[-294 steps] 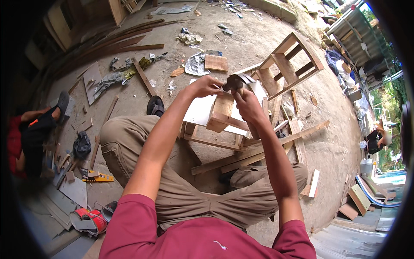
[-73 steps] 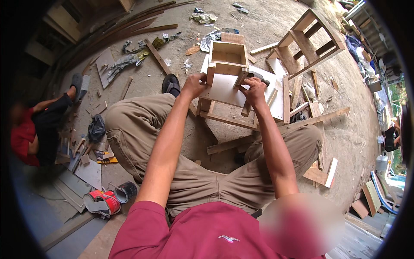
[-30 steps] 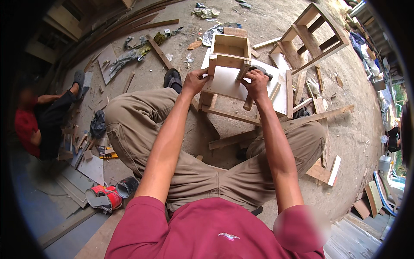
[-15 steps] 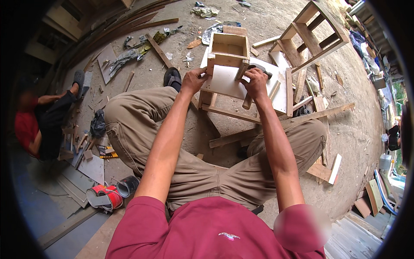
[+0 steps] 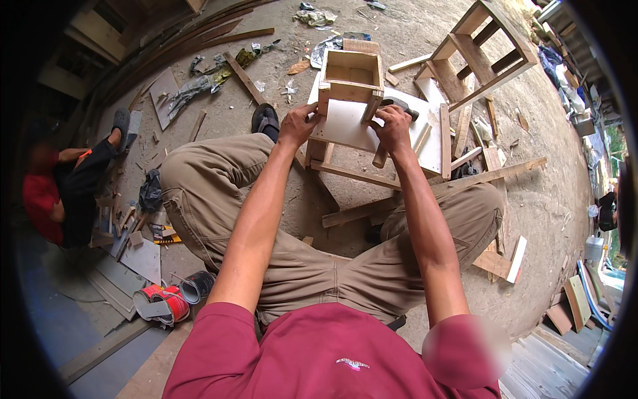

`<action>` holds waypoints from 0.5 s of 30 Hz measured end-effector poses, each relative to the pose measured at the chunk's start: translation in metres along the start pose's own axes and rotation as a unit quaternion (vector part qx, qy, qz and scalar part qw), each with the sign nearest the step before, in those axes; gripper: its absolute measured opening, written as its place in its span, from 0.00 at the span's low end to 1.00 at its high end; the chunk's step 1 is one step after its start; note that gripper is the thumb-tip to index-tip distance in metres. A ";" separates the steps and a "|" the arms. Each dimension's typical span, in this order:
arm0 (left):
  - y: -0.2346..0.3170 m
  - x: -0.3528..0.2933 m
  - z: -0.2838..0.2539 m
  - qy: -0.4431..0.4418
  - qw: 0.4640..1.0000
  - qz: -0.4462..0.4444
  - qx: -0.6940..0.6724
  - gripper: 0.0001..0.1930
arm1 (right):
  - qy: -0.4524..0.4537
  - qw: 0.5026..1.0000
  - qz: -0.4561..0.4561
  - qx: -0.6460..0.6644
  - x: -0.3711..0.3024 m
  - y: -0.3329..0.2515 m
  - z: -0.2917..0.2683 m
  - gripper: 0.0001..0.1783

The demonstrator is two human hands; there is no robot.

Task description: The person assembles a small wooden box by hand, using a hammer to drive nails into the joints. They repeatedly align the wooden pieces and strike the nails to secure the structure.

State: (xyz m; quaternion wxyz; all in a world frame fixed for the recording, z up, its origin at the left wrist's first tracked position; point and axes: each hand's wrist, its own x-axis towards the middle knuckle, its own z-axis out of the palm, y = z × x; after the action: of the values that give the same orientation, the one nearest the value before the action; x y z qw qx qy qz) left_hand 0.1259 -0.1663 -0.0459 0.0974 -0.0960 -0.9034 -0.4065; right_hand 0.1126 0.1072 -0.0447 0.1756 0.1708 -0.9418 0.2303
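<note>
A small open-topped wooden box [image 5: 351,64] on short legs stands on a white-topped wooden stool frame [image 5: 345,123] before me. My left hand [image 5: 298,124] is closed at the box's left leg [image 5: 323,100], fingers and thumb pinching its lower end. My right hand [image 5: 393,128] is closed around a hammer [image 5: 380,157] near its head, its fingertips close to the box's right leg [image 5: 372,108]. The hammer's dark head shows beyond the knuckles and its wooden handle points back toward me. The palm hides the middle of the handle.
Another open wooden frame [image 5: 485,56] stands at the back right. A long wooden strip [image 5: 492,177] crosses by my right knee. Paint cans [image 5: 174,304] lie at the lower left. A person in red [image 5: 43,206] sits far left. Wood scraps and crumpled plastic [image 5: 193,93] litter the ground.
The box has shifted very slightly to the left. Both hands stay in nearly the same place. At the far left, the other person's arm has moved a little, and something orange shows there.
</note>
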 end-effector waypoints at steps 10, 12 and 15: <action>-0.002 -0.006 0.008 0.033 0.997 0.059 0.041 0.21 | 0.009 1.000 -0.003 -0.001 -0.001 0.000 0.001 0.16; 0.002 -0.007 0.006 0.016 0.998 0.054 0.041 0.23 | 0.012 1.000 -0.005 -0.005 -0.001 0.001 0.002 0.16; -0.005 -0.006 0.011 0.032 0.997 0.048 0.044 0.22 | 0.013 1.000 -0.009 -0.001 -0.001 -0.001 0.001 0.16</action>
State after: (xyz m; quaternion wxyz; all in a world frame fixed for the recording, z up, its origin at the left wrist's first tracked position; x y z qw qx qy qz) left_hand 0.1291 -0.1622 -0.0582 0.1502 -0.1220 -0.9109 -0.3644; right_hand 0.1137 0.1058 -0.0456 0.1903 0.1755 -0.9382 0.2298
